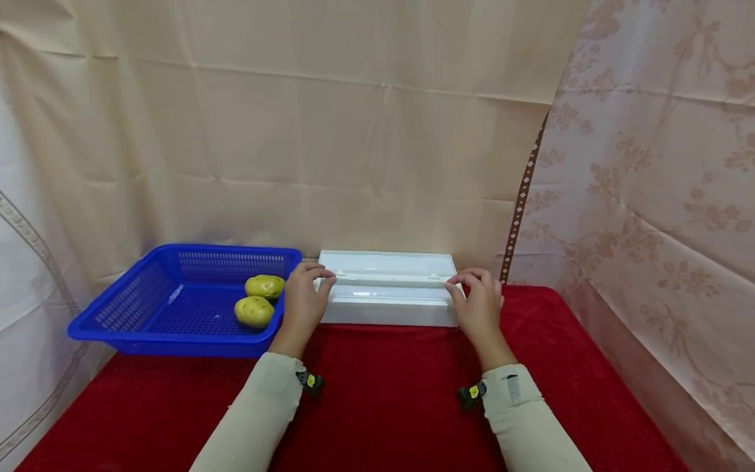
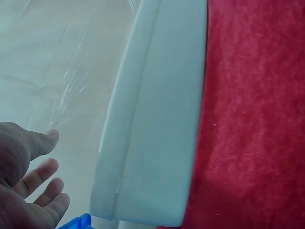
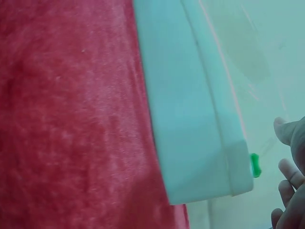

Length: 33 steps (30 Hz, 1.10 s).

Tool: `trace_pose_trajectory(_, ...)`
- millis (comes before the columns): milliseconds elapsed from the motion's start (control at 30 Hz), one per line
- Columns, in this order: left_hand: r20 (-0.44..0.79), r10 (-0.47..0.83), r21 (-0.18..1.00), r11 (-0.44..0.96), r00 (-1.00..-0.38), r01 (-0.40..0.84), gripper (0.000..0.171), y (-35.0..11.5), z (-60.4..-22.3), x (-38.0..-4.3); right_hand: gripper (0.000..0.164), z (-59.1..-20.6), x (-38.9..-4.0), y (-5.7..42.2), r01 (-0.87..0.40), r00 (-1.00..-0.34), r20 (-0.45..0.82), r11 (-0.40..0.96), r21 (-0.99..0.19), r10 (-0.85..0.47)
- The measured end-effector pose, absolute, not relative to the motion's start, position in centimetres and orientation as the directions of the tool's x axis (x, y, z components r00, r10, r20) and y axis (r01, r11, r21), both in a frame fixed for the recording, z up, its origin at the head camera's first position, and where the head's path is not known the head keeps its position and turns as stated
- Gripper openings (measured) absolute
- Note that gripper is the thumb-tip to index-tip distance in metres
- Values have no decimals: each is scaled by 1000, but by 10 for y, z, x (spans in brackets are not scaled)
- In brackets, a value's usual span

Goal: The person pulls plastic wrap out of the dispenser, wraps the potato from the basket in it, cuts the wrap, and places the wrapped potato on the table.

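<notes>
A long white cling film dispenser (image 1: 389,313) lies crosswise on the red cloth with its lid (image 1: 386,260) raised at the back. Clear cling film (image 2: 71,90) stretches above it, its creases running to the left thumb in the left wrist view. My left hand (image 1: 305,295) pinches the film between thumb and fingertips at the dispenser's left end. At the right end, my right hand (image 1: 479,301) pinches the film's other side. A small green piece (image 3: 256,165) shows at the dispenser's end in the right wrist view.
Left of the dispenser stands a blue plastic basket (image 1: 177,344), with two yellow potatoes (image 1: 255,312) at its right side. The red cloth (image 1: 383,400) covers the table. A beige curtain (image 1: 354,131) hangs behind, and a floral one (image 1: 660,196) on the right.
</notes>
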State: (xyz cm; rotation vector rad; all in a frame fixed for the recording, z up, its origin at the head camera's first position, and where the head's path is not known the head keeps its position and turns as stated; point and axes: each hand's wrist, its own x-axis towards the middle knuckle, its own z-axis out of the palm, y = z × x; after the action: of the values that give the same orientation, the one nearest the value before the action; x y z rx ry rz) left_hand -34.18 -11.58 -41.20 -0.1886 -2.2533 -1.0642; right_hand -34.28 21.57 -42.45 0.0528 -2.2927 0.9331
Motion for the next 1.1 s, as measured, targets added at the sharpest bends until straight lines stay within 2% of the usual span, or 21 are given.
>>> trace_pose_trajectory(133, 612, -134, 640, 663, -779, 389, 10, -116, -407, -339, 13, -419, -339, 217, -275, -789, 582, 735, -620, 196)
trace_pose_trajectory(367, 592, -130, 646, 667, -795, 372, 12, -119, -396, -333, 12, -410, -335, 218, -300, -799, 573, 706, -642, 181)
trace_pose_trajectory(667, 642, -117, 625, 652, -758, 429, 10, -123, -383, -328, 11, -393, -330, 220, -398, -755, 642, 683, -613, 136)
trace_pose_trajectory(767, 635, -118, 626, 657, -764, 419, 10, -123, -379, -324, 10, -390, -329, 221, -417, -749, 652, 677, -606, 123)
trace_pose_trajectory(967, 608, -131, 629, 681, -783, 375, 13, -123, -369, -315, 7, -384, -325, 223, -409, -767, 628, 655, -636, 131)
trace_pose_trajectory(1100, 624, -137, 620, 686, -769, 380, 15, -122, -364, -310, 8, -378, -322, 222, -399, -782, 607, 631, -665, 145)
